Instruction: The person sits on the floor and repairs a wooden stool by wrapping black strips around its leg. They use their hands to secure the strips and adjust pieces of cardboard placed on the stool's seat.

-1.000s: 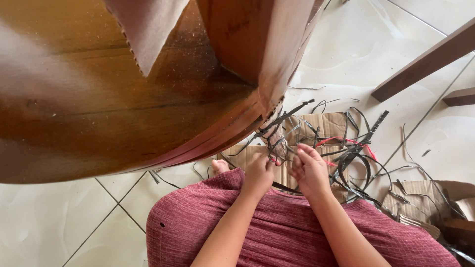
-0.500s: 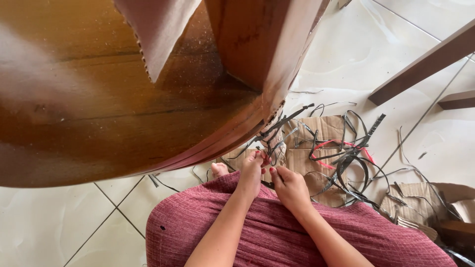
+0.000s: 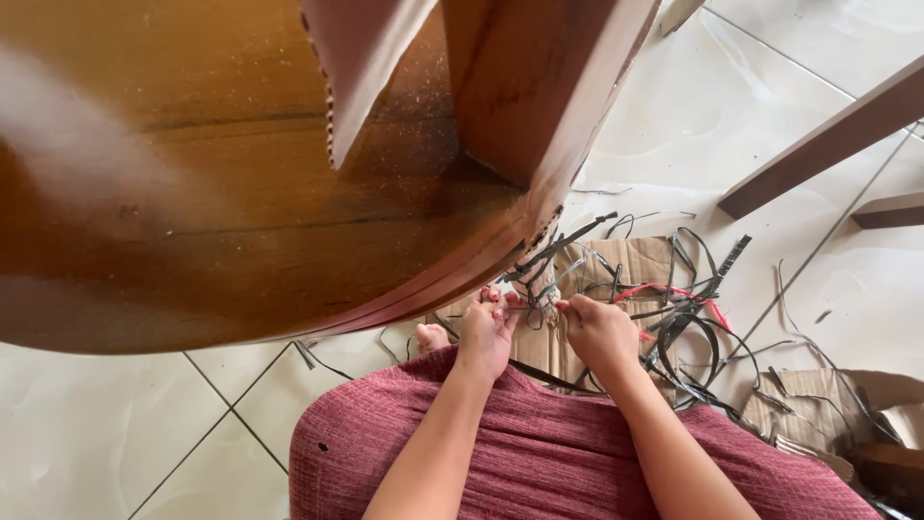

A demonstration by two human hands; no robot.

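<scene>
A large curved wooden furniture piece (image 3: pixel 221 193) fills the upper left of the view, standing on the tiled floor (image 3: pixel 87 433), with the person's cloth-covered lap (image 3: pixel 539 453) below it. The left hand (image 3: pixel 486 327) and right hand (image 3: pixel 599 332) meet side by side at the piece's lower right edge, where a bundle of flat strips (image 3: pixel 553 265) hangs from its rim, apparently pinched in both hands. Behind the hands a cardboard sheet (image 3: pixel 640 265) lies on the floor with loose strips (image 3: pixel 688 332) tangled on it; two wooden bars (image 3: pixel 828 144) lie further right, and more cardboard (image 3: pixel 818 404) sits near the lap's right side.
</scene>
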